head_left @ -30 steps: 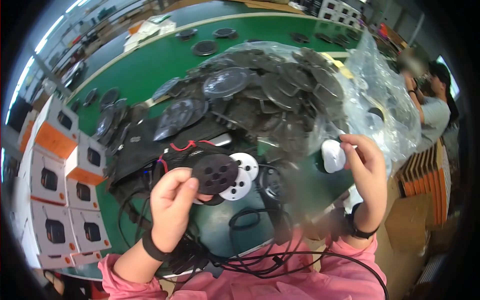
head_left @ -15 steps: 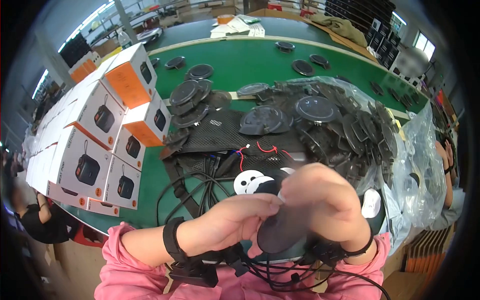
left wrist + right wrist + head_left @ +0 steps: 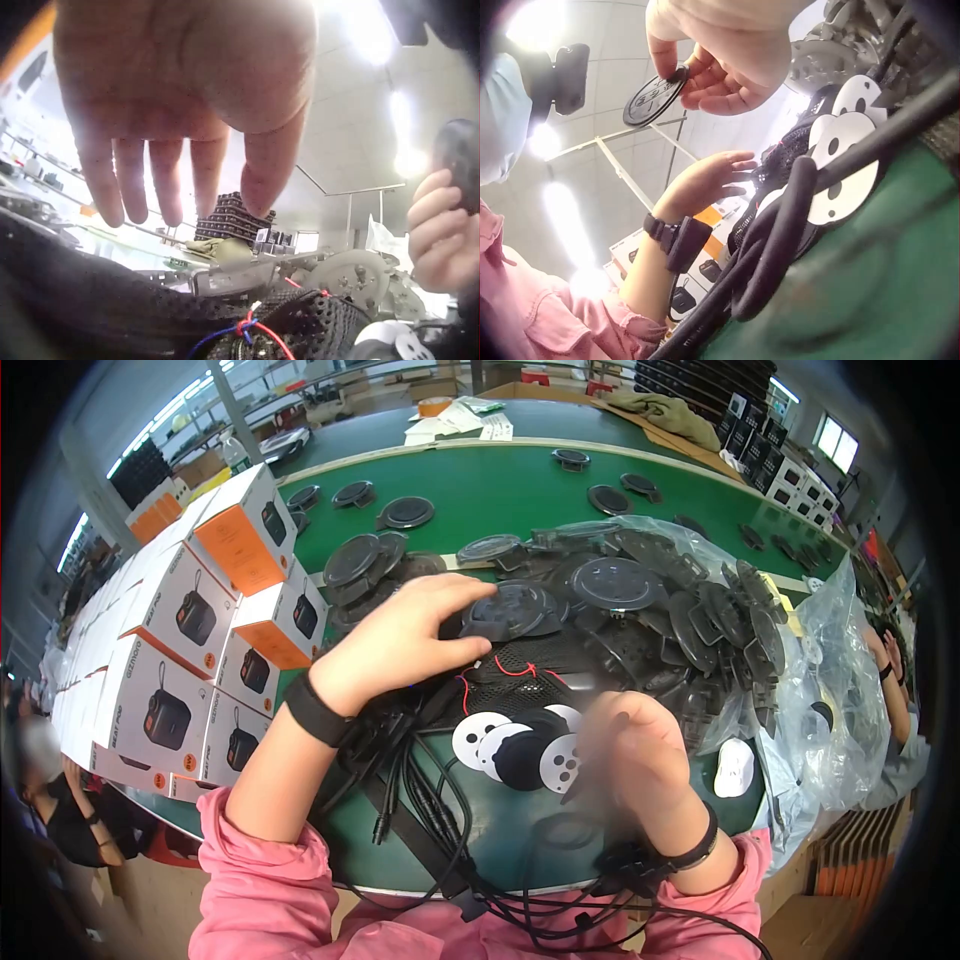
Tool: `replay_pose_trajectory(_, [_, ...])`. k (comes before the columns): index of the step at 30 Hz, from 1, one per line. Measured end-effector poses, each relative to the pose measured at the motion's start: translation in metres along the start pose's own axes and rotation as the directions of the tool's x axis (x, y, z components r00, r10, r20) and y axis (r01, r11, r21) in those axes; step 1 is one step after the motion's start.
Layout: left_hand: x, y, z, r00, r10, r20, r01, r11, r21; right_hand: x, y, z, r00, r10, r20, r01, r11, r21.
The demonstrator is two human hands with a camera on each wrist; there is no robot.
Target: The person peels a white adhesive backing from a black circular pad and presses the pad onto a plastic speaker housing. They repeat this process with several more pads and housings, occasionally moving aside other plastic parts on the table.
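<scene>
My left hand (image 3: 410,630) reaches over the black mesh bag (image 3: 510,675), thumb and fingers apart beside a round black part (image 3: 515,610); whether it touches the part I cannot tell. Nothing is in its palm in the left wrist view, where the fingers (image 3: 166,180) hang straight. My right hand (image 3: 640,755), partly blurred, pinches a round black disc (image 3: 654,101) by its edge between thumb and fingers. White discs with holes (image 3: 480,740) and a black one (image 3: 522,760) overlap on the green table (image 3: 480,830) between the hands.
Black round parts (image 3: 615,582) are heaped behind the hands, with clear plastic (image 3: 835,710) at the right. White-and-orange boxes (image 3: 165,705) are stacked at the left. Black cables (image 3: 430,800) run along the front. A white piece (image 3: 735,768) lies at the right.
The left hand held a black disc, then met the right hand in the middle; it has now moved up and left to the heap. The right hand now holds a disc, apart from the left.
</scene>
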State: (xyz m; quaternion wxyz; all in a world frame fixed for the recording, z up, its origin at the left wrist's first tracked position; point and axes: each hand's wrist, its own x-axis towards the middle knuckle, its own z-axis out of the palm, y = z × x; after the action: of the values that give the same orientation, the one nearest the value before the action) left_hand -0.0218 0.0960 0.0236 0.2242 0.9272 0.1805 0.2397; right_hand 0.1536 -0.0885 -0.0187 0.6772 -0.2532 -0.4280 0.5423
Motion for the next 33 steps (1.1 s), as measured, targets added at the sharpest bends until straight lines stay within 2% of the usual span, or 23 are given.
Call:
replay_pose_trajectory(2, [0.005, -0.004, 0.011, 0.993, 0.095, 0.068, -0.098, 0.994, 0.051, 0.000, -0.001, 0.000, 1.000, 0.009, -0.013, -0.009, 1.000, 0.011])
replay_pose_trajectory(5, [0.006, -0.002, 0.015, 0.996, 0.051, 0.074, -0.054, 0.998, 0.041, -0.001, -0.004, -0.001, 1.000, -0.002, -0.025, 0.003, 1.000, 0.024])
replay_pose_trajectory(7, [0.004, 0.009, 0.014, 0.982, -0.189, -0.015, 0.186, 0.974, -0.129, -0.001, -0.006, -0.001, 0.999, -0.023, -0.045, 0.025, 0.999, 0.030])
replay_pose_trajectory(9, [0.001, 0.014, 0.013, 0.950, -0.296, -0.104, 0.229, 0.880, -0.415, 0.000, -0.009, 0.000, 0.997, -0.039, -0.069, 0.042, 0.998, 0.053])
replay_pose_trajectory(10, [-0.003, 0.022, 0.011, 0.940, -0.301, -0.163, 0.169, 0.823, -0.543, 0.001, -0.010, 0.001, 0.995, -0.049, -0.084, 0.055, 0.996, 0.076])
replay_pose_trajectory(11, [-0.008, 0.024, 0.011, 0.889, -0.454, -0.063, 0.238, 0.576, -0.782, 0.000, -0.012, 0.003, 0.995, -0.048, -0.093, 0.055, 0.995, 0.078])
replay_pose_trajectory(13, [-0.016, 0.029, 0.009, 0.922, -0.362, 0.135, 0.225, 0.221, -0.949, -0.001, -0.014, 0.007, 0.990, -0.052, -0.133, 0.054, 0.998, 0.014])
replay_pose_trajectory(14, [-0.018, 0.037, 0.009, 0.920, -0.364, 0.143, 0.233, 0.216, -0.948, -0.002, -0.012, 0.007, 0.989, -0.056, -0.133, 0.058, 0.998, 0.008])
replay_pose_trajectory(15, [-0.019, 0.048, 0.009, 0.881, -0.405, 0.246, 0.305, 0.086, -0.949, -0.003, -0.012, 0.006, 0.989, -0.050, -0.140, 0.052, 0.999, 0.010])
replay_pose_trajectory(16, [-0.020, 0.058, 0.010, 0.832, -0.431, 0.351, 0.366, -0.050, -0.929, -0.003, -0.013, 0.004, 0.989, -0.058, -0.138, 0.042, 0.992, -0.117])
replay_pose_trajectory(17, [-0.023, 0.066, 0.012, 0.835, -0.417, 0.358, 0.394, 0.002, -0.919, -0.005, -0.013, 0.003, 0.989, -0.065, -0.134, 0.031, 0.969, -0.243])
replay_pose_trajectory(19, [-0.034, 0.055, 0.017, 0.862, -0.331, 0.383, 0.439, 0.113, -0.891, -0.007, -0.016, 0.005, 0.987, -0.040, -0.155, -0.004, 0.961, -0.277])
replay_pose_trajectory(20, [-0.035, 0.055, 0.017, 0.859, -0.334, 0.387, 0.432, 0.071, -0.899, -0.006, -0.018, 0.007, 0.985, -0.025, -0.170, -0.029, 0.951, -0.309])
replay_pose_trajectory(23, [-0.034, 0.062, 0.014, 0.891, -0.291, 0.349, 0.403, 0.149, -0.903, -0.007, -0.022, 0.017, 0.963, 0.019, -0.270, -0.068, 0.982, -0.176])
replay_pose_trajectory(24, [-0.035, 0.062, 0.012, 0.885, -0.273, 0.376, 0.419, 0.117, -0.901, -0.007, -0.022, 0.019, 0.965, 0.021, -0.260, -0.068, 0.983, -0.173])
replay_pose_trajectory(25, [-0.035, 0.061, 0.010, 0.885, -0.281, 0.370, 0.415, 0.120, -0.902, -0.008, -0.022, 0.019, 0.962, -0.014, -0.273, -0.036, 0.984, -0.176])
replay_pose_trajectory(27, [-0.036, 0.061, 0.008, 0.810, -0.360, 0.462, 0.535, 0.133, -0.834, -0.008, -0.021, 0.017, 0.957, -0.041, -0.287, -0.012, 0.984, -0.180])
replay_pose_trajectory(28, [-0.035, 0.065, 0.009, 0.828, -0.384, 0.409, 0.509, 0.207, -0.835, -0.008, -0.019, 0.015, 0.962, -0.132, -0.241, 0.066, 0.962, -0.264])
replay_pose_trajectory(29, [-0.036, 0.063, 0.011, 0.825, -0.385, 0.413, 0.511, 0.198, -0.837, -0.007, -0.018, 0.012, 0.958, -0.218, -0.189, 0.143, 0.928, -0.344])
replay_pose_trajectory(30, [-0.037, 0.059, 0.015, 0.928, -0.296, 0.227, 0.349, 0.474, -0.808, -0.007, -0.018, 0.010, 0.958, -0.211, -0.194, 0.134, 0.928, -0.348])
replay_pose_trajectory(31, [-0.038, 0.055, 0.020, 0.987, -0.150, 0.060, 0.149, 0.699, -0.700, -0.006, -0.017, 0.009, 0.940, -0.335, -0.055, 0.254, 0.801, -0.542])
replay_pose_trajectory(32, [-0.038, 0.051, 0.023, 0.998, -0.061, -0.028, 0.027, 0.752, -0.658, -0.005, -0.017, 0.008, 0.901, -0.419, 0.110, 0.373, 0.621, -0.689])
replay_pose_trajectory(33, [-0.038, 0.052, 0.023, 0.998, -0.063, -0.026, 0.029, 0.746, -0.666, -0.005, -0.018, 0.009, 0.905, -0.412, 0.106, 0.364, 0.621, -0.694])
